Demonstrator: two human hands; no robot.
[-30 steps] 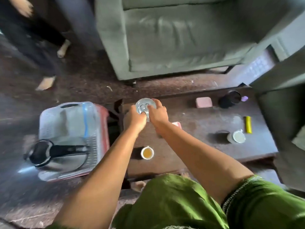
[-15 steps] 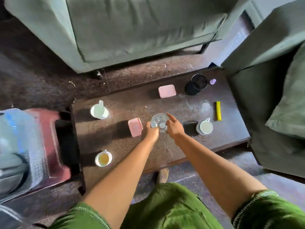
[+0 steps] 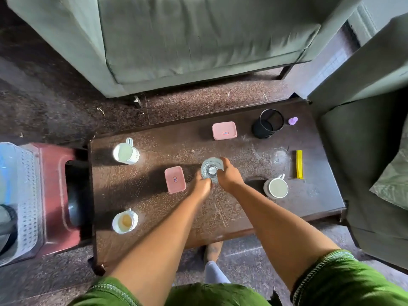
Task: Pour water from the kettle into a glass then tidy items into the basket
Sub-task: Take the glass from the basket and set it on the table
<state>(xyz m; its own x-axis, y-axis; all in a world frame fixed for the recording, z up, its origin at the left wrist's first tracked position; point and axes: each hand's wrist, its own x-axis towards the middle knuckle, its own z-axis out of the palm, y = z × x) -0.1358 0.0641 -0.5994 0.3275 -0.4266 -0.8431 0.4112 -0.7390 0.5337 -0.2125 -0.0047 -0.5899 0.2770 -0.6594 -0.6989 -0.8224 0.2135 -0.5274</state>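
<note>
A clear glass point(image 3: 211, 170) stands upright on the dark wooden table point(image 3: 154, 204), near its middle. My left hand point(image 3: 202, 185) grips it from the left and my right hand point(image 3: 229, 176) grips it from the right, fingers curled round its wall. At the far left edge of the view a white perforated basket point(image 3: 26, 195) rests on a red stool point(image 3: 56, 195). A dark rounded part of the kettle point(image 3: 5, 230) shows inside the basket, mostly cut off by the frame.
On the table: two pink boxes point(image 3: 174, 182) point(image 3: 224, 130), three white mugs point(image 3: 125, 153) point(image 3: 125, 221) point(image 3: 276, 187), a black mesh cup point(image 3: 268, 126), a small purple thing point(image 3: 293, 120), a yellow bar point(image 3: 299, 164). Green sofas point(image 3: 198, 40) stand behind and right.
One second ago both hands held the glass up near the basket; they carried it right and down onto the table's middle. Since half a second ago almost nothing has moved.
</note>
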